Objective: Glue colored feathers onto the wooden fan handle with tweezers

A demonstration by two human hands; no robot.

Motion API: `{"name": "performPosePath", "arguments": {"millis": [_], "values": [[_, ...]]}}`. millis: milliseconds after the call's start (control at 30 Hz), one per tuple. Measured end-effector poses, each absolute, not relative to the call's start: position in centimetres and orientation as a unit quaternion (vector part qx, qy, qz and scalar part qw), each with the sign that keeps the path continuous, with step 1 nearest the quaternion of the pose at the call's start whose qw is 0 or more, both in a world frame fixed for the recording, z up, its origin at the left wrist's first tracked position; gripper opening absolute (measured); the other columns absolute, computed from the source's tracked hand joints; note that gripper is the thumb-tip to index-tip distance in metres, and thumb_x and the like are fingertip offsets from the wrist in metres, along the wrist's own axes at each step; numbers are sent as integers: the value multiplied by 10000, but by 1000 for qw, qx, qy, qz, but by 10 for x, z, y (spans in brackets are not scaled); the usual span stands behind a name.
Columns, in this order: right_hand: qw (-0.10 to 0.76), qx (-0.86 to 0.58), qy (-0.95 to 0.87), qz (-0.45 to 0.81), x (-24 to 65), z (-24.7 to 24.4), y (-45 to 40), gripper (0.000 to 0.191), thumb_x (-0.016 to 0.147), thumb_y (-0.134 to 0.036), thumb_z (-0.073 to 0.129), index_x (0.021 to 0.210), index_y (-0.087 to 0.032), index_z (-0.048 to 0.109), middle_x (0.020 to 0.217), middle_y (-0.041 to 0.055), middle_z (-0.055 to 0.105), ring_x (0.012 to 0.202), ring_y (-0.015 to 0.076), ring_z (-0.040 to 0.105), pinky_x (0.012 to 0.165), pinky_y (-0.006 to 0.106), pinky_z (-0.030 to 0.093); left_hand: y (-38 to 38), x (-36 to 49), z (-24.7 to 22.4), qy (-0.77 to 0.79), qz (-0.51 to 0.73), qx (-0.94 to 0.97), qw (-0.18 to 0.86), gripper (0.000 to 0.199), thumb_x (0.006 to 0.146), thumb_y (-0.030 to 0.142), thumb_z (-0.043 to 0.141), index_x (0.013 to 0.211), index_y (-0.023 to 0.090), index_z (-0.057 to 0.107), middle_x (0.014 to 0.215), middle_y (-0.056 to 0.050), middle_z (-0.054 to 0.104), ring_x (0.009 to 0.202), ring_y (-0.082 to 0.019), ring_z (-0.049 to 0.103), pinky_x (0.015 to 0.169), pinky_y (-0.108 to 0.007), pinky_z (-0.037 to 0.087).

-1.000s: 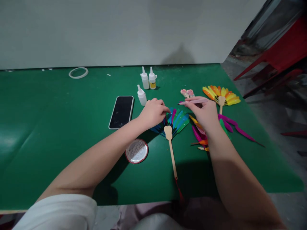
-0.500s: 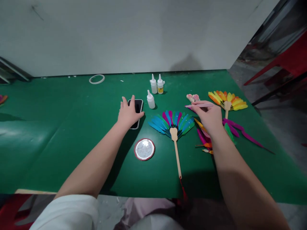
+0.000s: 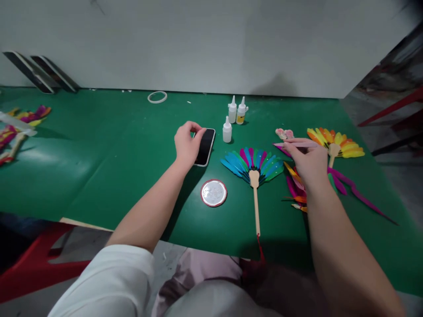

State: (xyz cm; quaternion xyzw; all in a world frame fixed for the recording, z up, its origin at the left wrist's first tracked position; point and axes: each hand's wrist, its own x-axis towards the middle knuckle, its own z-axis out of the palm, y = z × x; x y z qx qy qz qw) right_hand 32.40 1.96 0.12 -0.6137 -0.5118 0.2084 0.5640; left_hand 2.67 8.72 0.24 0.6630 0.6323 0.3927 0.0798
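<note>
The blue fan [image 3: 254, 178], at the lid's [image 3: 213, 193] two o'clock, looks fully feathered, what remains unclear, while the right hand [image 3: 312, 165] grasps a pen [image 3: 299, 144] and the left hand's [image 3: 187, 145] grip, at the phone [image 3: 206, 145], cannot be told.

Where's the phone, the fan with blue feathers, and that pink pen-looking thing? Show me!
Phone [image 3: 206, 147]: head view, on its dark screen.
Blue-feathered fan [image 3: 254, 178]: head view, on its wooden centre piece.
Pink pen-like tool [image 3: 306, 144]: head view, on its barrel.
</note>
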Motion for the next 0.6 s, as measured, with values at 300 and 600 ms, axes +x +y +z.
{"name": "performPosePath", "arguments": {"millis": [300, 600], "values": [[542, -618, -528, 213, 325, -6, 21, 123, 693, -307, 711, 752, -200, 733, 848, 44, 731, 815, 202, 678, 799, 373, 533, 97, 56, 10, 471, 308, 780, 273, 1123, 689, 380, 715, 1482, 145, -44, 1428, -244, 379, 1296, -320, 422, 970, -409, 400], [529, -631, -523, 219, 327, -9, 19, 160, 688, -348, 718, 758, -205, 735, 854, 51, 730, 818, 211, 678, 788, 374, 539, 88, 83, 11, 494, 307, 786, 209, 797, 778, 240, 550, 1466, 166, 154, 1005, -127, 640, 752, -202, 601, 707, -334, 448]]}}
